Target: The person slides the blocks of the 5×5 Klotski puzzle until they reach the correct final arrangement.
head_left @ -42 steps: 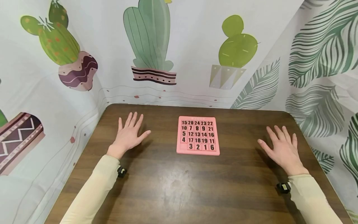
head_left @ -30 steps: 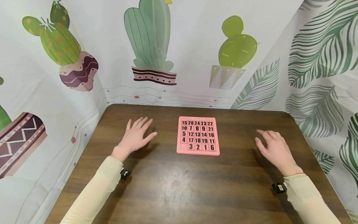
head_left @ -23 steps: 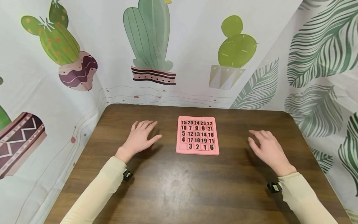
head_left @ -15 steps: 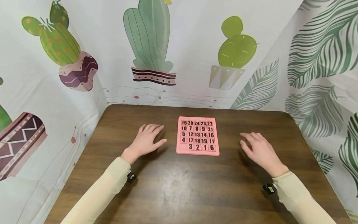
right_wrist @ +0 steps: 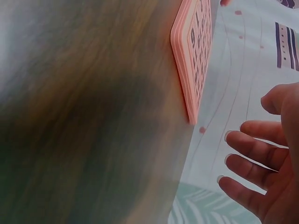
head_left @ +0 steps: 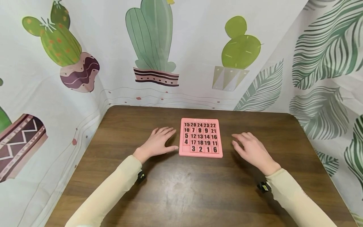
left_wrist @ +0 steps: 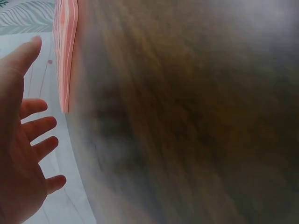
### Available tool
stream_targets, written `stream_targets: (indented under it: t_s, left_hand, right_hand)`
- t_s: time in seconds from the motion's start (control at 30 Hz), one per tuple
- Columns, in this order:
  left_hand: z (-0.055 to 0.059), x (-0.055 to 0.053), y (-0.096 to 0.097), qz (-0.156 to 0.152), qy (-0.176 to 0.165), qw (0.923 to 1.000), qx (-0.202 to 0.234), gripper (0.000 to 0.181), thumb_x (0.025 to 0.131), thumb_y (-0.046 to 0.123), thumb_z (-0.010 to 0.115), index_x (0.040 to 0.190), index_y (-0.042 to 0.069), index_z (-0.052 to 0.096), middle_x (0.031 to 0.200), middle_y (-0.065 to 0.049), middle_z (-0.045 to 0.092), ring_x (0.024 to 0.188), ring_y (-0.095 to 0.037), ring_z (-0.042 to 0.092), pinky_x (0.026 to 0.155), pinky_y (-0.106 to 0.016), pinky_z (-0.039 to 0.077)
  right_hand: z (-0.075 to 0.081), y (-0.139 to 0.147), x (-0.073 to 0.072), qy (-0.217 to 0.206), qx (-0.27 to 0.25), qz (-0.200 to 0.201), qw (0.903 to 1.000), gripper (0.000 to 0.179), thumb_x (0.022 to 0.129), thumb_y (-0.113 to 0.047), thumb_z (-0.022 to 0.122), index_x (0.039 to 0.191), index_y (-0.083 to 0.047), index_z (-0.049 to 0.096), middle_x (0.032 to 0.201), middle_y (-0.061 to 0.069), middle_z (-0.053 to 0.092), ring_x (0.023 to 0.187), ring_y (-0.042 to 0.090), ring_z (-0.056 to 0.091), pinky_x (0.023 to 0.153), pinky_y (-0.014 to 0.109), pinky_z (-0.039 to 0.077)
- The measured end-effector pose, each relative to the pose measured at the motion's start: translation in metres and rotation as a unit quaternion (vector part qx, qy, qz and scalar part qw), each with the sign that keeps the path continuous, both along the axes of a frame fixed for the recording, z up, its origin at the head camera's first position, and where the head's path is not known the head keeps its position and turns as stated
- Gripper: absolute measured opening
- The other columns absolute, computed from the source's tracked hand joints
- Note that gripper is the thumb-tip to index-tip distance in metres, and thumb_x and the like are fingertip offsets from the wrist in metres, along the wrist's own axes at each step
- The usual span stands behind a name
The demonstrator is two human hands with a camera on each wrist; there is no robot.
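Note:
A pink sliding number puzzle [head_left: 200, 137] lies flat on the wooden table, its black-numbered tiles facing up and a gap at its lower left corner. Just left of it is my left hand [head_left: 157, 142], thumb and fingers spread apart, the thumb tip very near the puzzle's edge; whether it touches I cannot tell. My right hand [head_left: 253, 151] hovers a short way off the right side, fingers loosely bent and holding nothing. In the left wrist view the puzzle's edge [left_wrist: 67, 56] shows beyond the thumb. The right wrist view shows the puzzle [right_wrist: 194, 60] apart from the relaxed fingers.
The brown wooden table [head_left: 181, 195] has rounded far corners. A white curtain [head_left: 195, 37] printed with cacti and leaves hangs behind it and along both sides. A small black camera sits on each wrist, left [head_left: 141, 176] and right [head_left: 264, 187].
Both hands have moved inward from the table's sides toward the puzzle, the left going right and the right going left. The right fingers have bent a little. The puzzle has stayed put.

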State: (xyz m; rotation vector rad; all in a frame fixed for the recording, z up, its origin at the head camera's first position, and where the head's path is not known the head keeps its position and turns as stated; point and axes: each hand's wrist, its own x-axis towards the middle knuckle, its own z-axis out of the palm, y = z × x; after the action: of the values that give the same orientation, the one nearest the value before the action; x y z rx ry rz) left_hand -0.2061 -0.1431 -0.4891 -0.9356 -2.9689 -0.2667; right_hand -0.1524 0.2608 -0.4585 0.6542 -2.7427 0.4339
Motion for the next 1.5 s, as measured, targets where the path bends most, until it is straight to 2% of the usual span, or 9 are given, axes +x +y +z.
stream_targets:
  t_s: [0.27, 0.4, 0.57, 0.67, 0.8, 0.93, 1.13, 1.3, 1.5]
  left_hand:
    - [-0.004, -0.009, 0.014, -0.03, -0.053, 0.9981, 0.0, 0.092, 0.077, 0.073, 0.051, 0.148, 0.017, 0.031, 0.152, -0.002, 0.03, 0.141, -0.025, 0.022, 0.106, -0.06, 0.018]
    - [-0.004, -0.012, 0.018, -0.036, -0.07, 0.9969, -0.006, 0.096, 0.076, 0.073, 0.053, 0.149, 0.017, 0.027, 0.154, -0.002, 0.025, 0.142, -0.023, 0.017, 0.107, -0.059, 0.017]
    - [-0.004, -0.013, 0.018, -0.048, -0.075, 0.9959, -0.013, 0.1, 0.074, 0.074, 0.055, 0.15, 0.016, 0.024, 0.155, -0.003, 0.022, 0.143, -0.024, 0.015, 0.107, -0.06, 0.016]
    - [-0.005, -0.014, 0.018, -0.052, -0.079, 0.9953, -0.017, 0.101, 0.073, 0.075, 0.055, 0.15, 0.017, 0.024, 0.155, -0.002, 0.021, 0.143, -0.024, 0.015, 0.107, -0.061, 0.015]
    - [-0.006, -0.014, 0.018, -0.056, -0.088, 0.9944, -0.021, 0.101, 0.072, 0.077, 0.053, 0.15, 0.019, 0.024, 0.155, -0.001, 0.02, 0.143, -0.023, 0.013, 0.107, -0.061, 0.014]
    - [-0.005, -0.014, 0.02, -0.058, -0.092, 0.9939, -0.02, 0.102, 0.072, 0.077, 0.053, 0.15, 0.018, 0.023, 0.155, 0.0, 0.02, 0.143, -0.021, 0.012, 0.108, -0.06, 0.014]
    - [-0.005, -0.015, 0.023, -0.068, -0.074, 0.9946, -0.026, 0.103, 0.072, 0.079, 0.05, 0.149, 0.015, 0.027, 0.155, -0.003, 0.022, 0.143, -0.022, 0.013, 0.108, -0.059, 0.014]
    - [-0.005, -0.014, 0.023, -0.064, -0.083, 0.9943, -0.02, 0.103, 0.073, 0.078, 0.051, 0.15, 0.014, 0.025, 0.156, -0.003, 0.019, 0.143, -0.021, 0.013, 0.108, -0.058, 0.014]
    - [-0.007, -0.014, 0.022, -0.059, -0.095, 0.9937, -0.008, 0.102, 0.073, 0.075, 0.055, 0.15, 0.015, 0.023, 0.156, -0.002, 0.019, 0.143, -0.02, 0.011, 0.108, -0.058, 0.012]
  right_hand:
    - [-0.007, -0.021, -0.01, -0.01, -0.004, 0.029, 0.9995, 0.032, 0.09, -0.027, 0.058, 0.113, -0.006, 0.066, 0.098, 0.005, 0.066, 0.091, 0.02, 0.056, 0.081, 0.039, 0.047]
    - [-0.01, -0.034, -0.016, -0.009, -0.006, 0.068, 0.9976, 0.029, 0.088, -0.021, 0.06, 0.112, -0.005, 0.067, 0.093, 0.004, 0.066, 0.086, 0.017, 0.054, 0.075, 0.035, 0.047]
    - [-0.017, -0.051, -0.022, -0.005, -0.004, 0.122, 0.9926, 0.027, 0.088, -0.018, 0.062, 0.11, -0.005, 0.069, 0.093, 0.003, 0.066, 0.08, 0.015, 0.051, 0.07, 0.033, 0.045]
    - [-0.023, -0.061, -0.025, 0.001, 0.003, 0.149, 0.9888, 0.028, 0.087, -0.019, 0.062, 0.11, -0.005, 0.069, 0.096, 0.004, 0.066, 0.081, 0.017, 0.051, 0.072, 0.034, 0.044]
    - [-0.028, -0.075, -0.029, 0.014, 0.021, 0.186, 0.9823, 0.028, 0.087, -0.022, 0.061, 0.11, -0.009, 0.07, 0.089, 0.001, 0.062, 0.082, 0.019, 0.05, 0.078, 0.036, 0.042]
    - [-0.032, -0.087, -0.033, 0.023, 0.044, 0.211, 0.9762, 0.029, 0.087, -0.025, 0.061, 0.112, -0.013, 0.07, 0.08, -0.003, 0.055, 0.079, 0.018, 0.048, 0.077, 0.036, 0.04]
    - [-0.03, -0.103, -0.035, 0.005, 0.073, 0.206, 0.9758, 0.035, 0.089, -0.031, 0.058, 0.122, -0.023, 0.065, 0.085, -0.003, 0.053, 0.084, 0.018, 0.046, 0.081, 0.041, 0.04]
    - [-0.027, -0.113, -0.037, -0.022, 0.084, 0.191, 0.9776, 0.039, 0.089, -0.033, 0.056, 0.127, -0.029, 0.061, 0.089, -0.003, 0.052, 0.088, 0.018, 0.046, 0.085, 0.045, 0.04]
    - [-0.029, -0.121, -0.038, -0.04, 0.102, 0.185, 0.9766, 0.04, 0.09, -0.033, 0.055, 0.13, -0.031, 0.057, 0.098, 0.0, 0.055, 0.099, 0.026, 0.052, 0.093, 0.052, 0.039]
